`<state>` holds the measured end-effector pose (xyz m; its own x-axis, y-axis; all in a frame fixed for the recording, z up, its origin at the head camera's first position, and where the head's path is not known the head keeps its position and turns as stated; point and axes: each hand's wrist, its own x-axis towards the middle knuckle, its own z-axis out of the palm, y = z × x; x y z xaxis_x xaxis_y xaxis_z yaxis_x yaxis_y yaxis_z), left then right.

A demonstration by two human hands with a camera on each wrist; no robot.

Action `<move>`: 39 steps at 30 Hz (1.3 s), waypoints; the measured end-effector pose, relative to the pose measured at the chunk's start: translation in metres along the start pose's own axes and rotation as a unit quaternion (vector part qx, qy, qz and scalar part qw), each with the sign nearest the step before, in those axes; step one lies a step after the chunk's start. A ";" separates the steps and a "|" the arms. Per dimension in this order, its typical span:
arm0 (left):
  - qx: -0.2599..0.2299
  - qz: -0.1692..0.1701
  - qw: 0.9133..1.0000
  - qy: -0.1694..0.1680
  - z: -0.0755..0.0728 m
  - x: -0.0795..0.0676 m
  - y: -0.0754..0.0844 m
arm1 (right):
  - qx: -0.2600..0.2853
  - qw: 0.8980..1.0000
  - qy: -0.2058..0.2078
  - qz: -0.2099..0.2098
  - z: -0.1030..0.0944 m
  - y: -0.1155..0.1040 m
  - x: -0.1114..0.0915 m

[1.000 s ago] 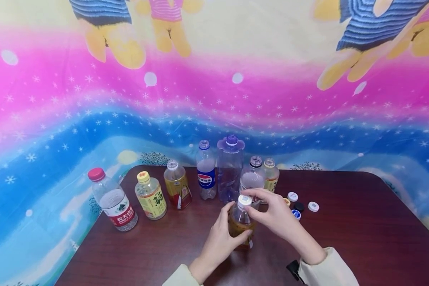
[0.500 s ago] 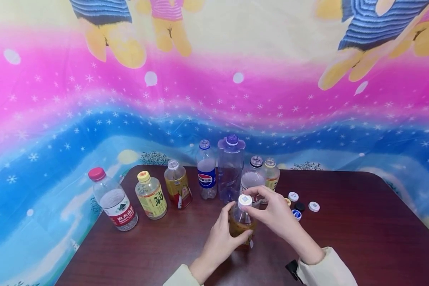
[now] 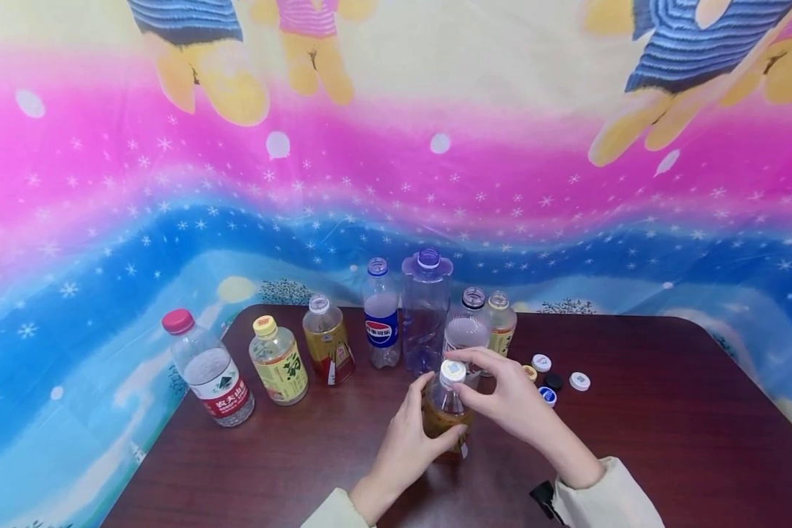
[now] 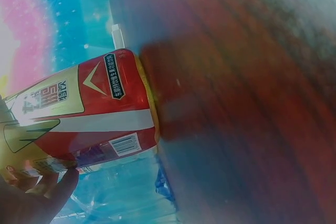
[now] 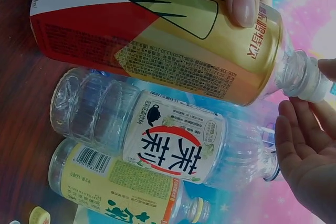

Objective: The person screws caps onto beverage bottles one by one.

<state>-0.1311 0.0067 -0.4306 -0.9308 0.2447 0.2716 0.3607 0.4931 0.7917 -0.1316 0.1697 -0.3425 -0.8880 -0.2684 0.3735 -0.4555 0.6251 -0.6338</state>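
Observation:
A plastic drink bottle with a gold-and-red label (image 5: 157,35) stands on the dark table in front of me. My left hand (image 3: 409,436) grips it round the body, thumb on the near side; in the left wrist view its red lower part (image 4: 118,87) shows. On its neck sits a white cap (image 3: 452,371), which my right hand (image 3: 504,389) pinches between thumb and fingers. Just behind the hands is a clear bottle with a white label (image 5: 168,135), uncapped, partly hidden in the head view. Beside that stands an uncapped yellow-labelled bottle (image 5: 115,182).
Loose caps lie right of my hands, among them a white cap (image 3: 579,381), a black cap (image 3: 552,381) and a blue cap (image 3: 547,397). Uncapped at the back are a purple bottle (image 3: 426,315), a Pepsi bottle (image 3: 381,323) and a gold-labelled bottle (image 3: 330,345). Two capped bottles, including a red-capped water bottle (image 3: 214,381), stand left.
My right fingers shift slightly round the white cap, the index finger straightening a little. The left hand and the bottle stay in place.

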 end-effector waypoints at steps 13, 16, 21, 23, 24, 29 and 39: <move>-0.003 0.002 1.000 -0.003 0.000 -0.001 -0.001 | 0.021 0.998 0.021 0.048 0.002 -0.002 0.002; -0.006 -0.002 1.000 -0.004 -0.001 -0.001 -0.001 | 0.018 0.998 0.017 0.050 0.003 -0.002 0.002; -0.004 0.001 1.000 -0.002 -0.002 -0.001 0.000 | 0.041 0.999 -0.017 0.031 0.001 -0.002 -0.001; -0.003 0.003 1.000 -0.002 -0.002 -0.001 0.000 | 0.060 0.997 -0.032 0.032 -0.002 -0.002 -0.002; -0.001 0.004 1.000 -0.002 -0.002 -0.001 0.000 | 0.068 0.996 -0.038 0.035 -0.003 -0.002 -0.002; 0.004 0.004 1.000 -0.005 -0.001 -0.001 0.000 | 0.084 0.993 -0.053 0.062 -0.010 -0.002 -0.002; 0.008 0.016 1.000 0.006 -0.001 -0.001 -0.002 | 0.100 0.990 -0.019 0.102 -0.005 -0.002 0.002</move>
<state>-0.1309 0.0051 -0.4316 -0.9193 0.2508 0.3034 0.3913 0.4986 0.7735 -0.1324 0.1711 -0.3374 -0.9626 -0.1817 0.2011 -0.2672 0.5117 -0.8166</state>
